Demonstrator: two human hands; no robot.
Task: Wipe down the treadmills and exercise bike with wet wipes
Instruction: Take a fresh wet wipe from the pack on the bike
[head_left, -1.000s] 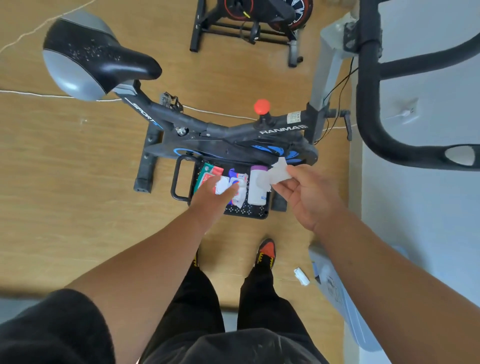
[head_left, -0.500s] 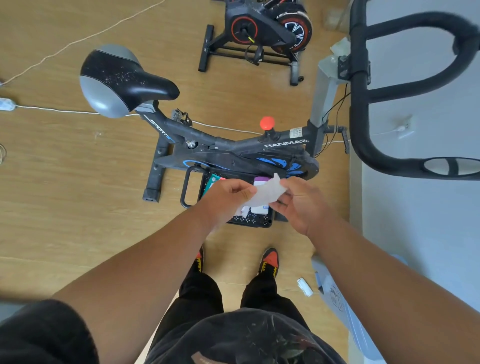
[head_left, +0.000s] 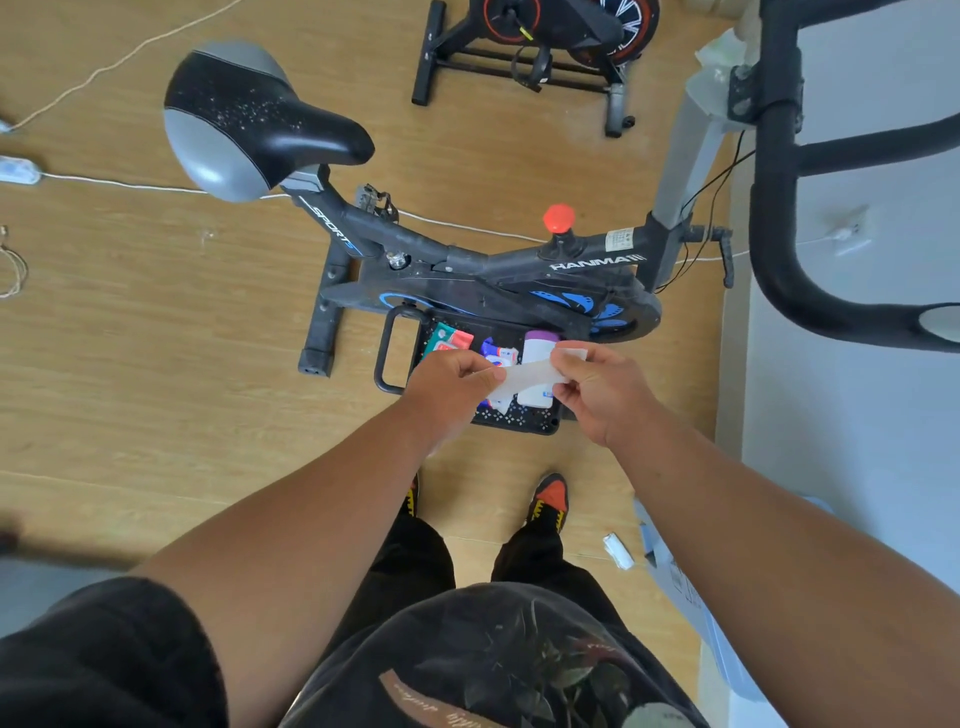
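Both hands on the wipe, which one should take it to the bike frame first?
Probably the right hand: it pinches the white wet wipe just below the black exercise bike's blue-marked flywheel end. The left hand grips the other edge, lower over the black basket.

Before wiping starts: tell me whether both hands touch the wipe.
Touching. Head view: left hand and right hand each pinch an end of the wipe.

Bright even light, soft shadows, wide-angle edge distortion
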